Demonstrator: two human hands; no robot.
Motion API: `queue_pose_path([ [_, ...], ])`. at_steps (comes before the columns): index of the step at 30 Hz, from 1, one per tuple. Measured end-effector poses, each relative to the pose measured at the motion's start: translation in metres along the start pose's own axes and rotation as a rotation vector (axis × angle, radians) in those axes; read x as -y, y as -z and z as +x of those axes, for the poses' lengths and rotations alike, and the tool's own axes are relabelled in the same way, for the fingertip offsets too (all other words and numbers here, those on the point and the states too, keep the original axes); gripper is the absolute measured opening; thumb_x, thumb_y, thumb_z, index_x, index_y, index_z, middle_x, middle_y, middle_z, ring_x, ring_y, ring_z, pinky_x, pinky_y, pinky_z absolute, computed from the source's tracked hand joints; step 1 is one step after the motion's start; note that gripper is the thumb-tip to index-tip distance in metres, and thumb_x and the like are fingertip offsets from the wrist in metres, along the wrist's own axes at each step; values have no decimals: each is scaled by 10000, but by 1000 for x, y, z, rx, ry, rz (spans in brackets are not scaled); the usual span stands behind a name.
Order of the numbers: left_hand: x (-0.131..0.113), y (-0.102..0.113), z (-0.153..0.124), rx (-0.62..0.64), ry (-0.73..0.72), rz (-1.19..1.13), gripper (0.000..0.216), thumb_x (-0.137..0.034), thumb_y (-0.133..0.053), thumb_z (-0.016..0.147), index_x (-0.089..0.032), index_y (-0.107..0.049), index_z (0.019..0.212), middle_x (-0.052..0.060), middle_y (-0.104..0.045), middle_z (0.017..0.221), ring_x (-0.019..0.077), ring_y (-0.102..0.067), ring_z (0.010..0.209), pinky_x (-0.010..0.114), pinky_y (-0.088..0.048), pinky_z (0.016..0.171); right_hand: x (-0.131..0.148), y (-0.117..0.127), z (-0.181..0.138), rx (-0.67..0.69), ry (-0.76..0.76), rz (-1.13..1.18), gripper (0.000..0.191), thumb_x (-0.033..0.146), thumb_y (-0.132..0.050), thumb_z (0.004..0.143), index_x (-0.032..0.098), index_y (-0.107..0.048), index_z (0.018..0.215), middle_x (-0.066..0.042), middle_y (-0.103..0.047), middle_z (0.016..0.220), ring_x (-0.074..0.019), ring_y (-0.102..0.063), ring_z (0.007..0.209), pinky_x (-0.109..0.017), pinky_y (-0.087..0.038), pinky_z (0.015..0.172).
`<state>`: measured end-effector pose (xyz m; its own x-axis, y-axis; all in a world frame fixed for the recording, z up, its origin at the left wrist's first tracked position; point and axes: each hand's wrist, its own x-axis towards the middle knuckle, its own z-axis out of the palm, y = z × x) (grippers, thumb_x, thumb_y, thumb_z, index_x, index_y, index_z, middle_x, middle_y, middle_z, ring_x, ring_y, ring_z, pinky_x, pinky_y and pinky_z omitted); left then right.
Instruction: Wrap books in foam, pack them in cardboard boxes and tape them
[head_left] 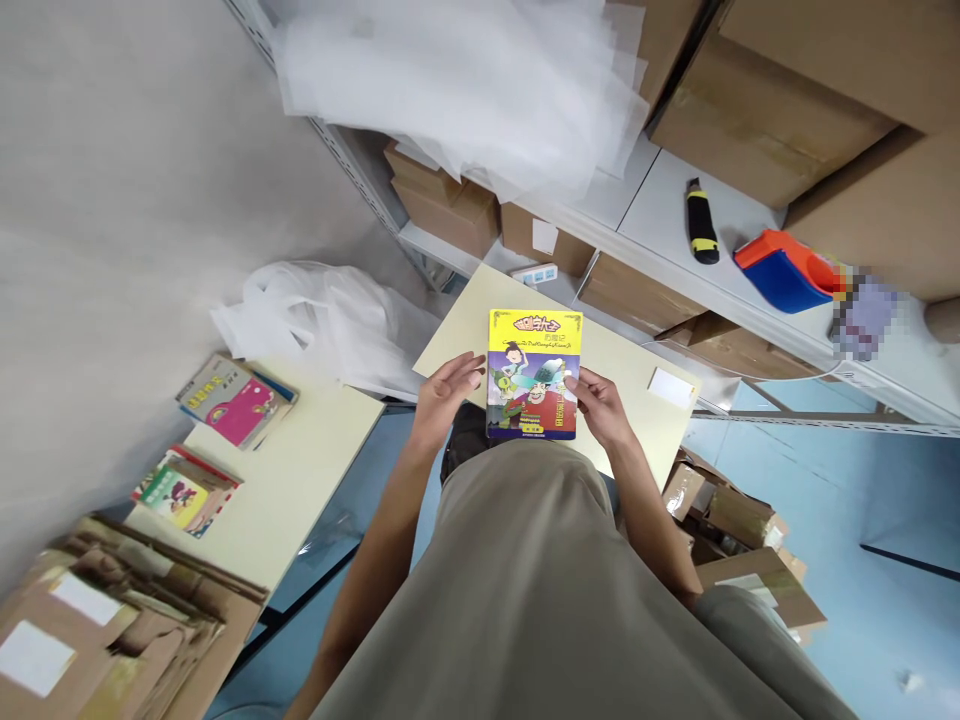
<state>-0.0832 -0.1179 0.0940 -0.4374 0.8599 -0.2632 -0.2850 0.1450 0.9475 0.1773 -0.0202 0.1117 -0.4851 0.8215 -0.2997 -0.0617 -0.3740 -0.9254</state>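
A picture book (533, 375) with a yellow, purple and red cartoon cover is upright in front of my body, above the pale yellow table (457, 330). My right hand (600, 402) grips its right edge, thumb on the cover and fingers behind. Beside the left edge, my left hand (450, 395) has its fingers apart and holds nothing; whether a fingertip touches the book I cannot tell.
Books lie in two stacks, one with a pink cover (238, 408) and one green and yellow (184, 495), on the left table (322, 440). Flattened cardboard (127, 640) is at lower left. A box cutter (701, 222) and an orange-blue tape dispenser (787, 270) lie on the shelf.
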Motion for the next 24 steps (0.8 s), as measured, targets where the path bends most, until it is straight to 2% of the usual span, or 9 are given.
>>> queue_pose_path([
  [2, -3, 0, -3, 113, 45, -14, 711, -619, -1035, 721, -181, -844, 1247, 154, -867, 1226, 363, -789, 1225, 470, -625, 1054, -1, 0, 1, 4, -4, 15, 552, 695, -942, 835, 287, -879, 1202, -40, -884, 1177, -307, -833, 1055, -411, -673, 880],
  [5, -4, -3, -8, 158, 50, 6, 604, -585, -1045, 714, -173, -876, 1123, 127, -876, 1112, 352, -800, 1139, 479, -633, 1034, -5, -1, 4, 4, -11, 11, 566, 712, -946, 819, 282, -883, 1181, -42, -886, 1153, -294, -831, 1018, -400, -661, 861],
  [8, -4, -4, -11, 151, 25, 15, 536, -549, -1057, 693, -184, -883, 1046, 102, -875, 1067, 327, -797, 1081, 472, -640, 1014, -8, -1, 4, 28, -17, 15, 568, 714, -938, 831, 285, -882, 1198, -39, -883, 1164, -295, -826, 1034, -404, -661, 877],
  [12, -4, 2, -12, 165, 6, 49, 515, -526, -1034, 731, -193, -878, 1091, 80, -864, 1028, 270, -785, 989, 412, -635, 953, -8, 1, 2, 82, 2, -20, 490, 657, -908, 903, 302, -883, 1240, -25, -872, 1209, -293, -810, 1097, -412, -659, 940],
  [15, -3, 6, -13, 120, -49, 118, 477, -512, -1021, 747, -209, -868, 1081, 60, -850, 1003, 224, -747, 907, 339, -598, 843, -6, 1, 3, 88, 74, -124, 449, 654, -883, 933, 314, -893, 1226, -18, -861, 1243, -298, -783, 1181, -437, -635, 1059],
  [18, -5, 10, -15, 29, -125, 216, 395, -488, -1030, 739, -218, -837, 952, 46, -822, 941, 208, -714, 851, 309, -542, 769, -2, -1, 5, 94, 190, -240, 420, 677, -867, 942, 329, -909, 1173, -30, -846, 1274, -305, -761, 1240, -460, -599, 1148],
  [20, -9, 13, -18, 15, -161, 223, 405, -476, -1055, 712, -220, -817, 917, 65, -824, 968, 239, -741, 914, 331, -555, 826, 1, -3, 5, 112, 261, -297, 398, 685, -864, 946, 352, -916, 1159, -45, -834, 1312, -311, -748, 1285, -486, -569, 1209],
  [24, -23, 15, -24, 57, -229, 144, 462, -469, -1101, 631, -235, -817, 911, 128, -838, 1144, 323, -766, 1153, 408, -581, 988, 7, -9, 4, 173, 343, -309, 341, 688, -850, 962, 414, -920, 1153, -38, -801, 1427, -322, -665, 1468, -555, -501, 1320],
])
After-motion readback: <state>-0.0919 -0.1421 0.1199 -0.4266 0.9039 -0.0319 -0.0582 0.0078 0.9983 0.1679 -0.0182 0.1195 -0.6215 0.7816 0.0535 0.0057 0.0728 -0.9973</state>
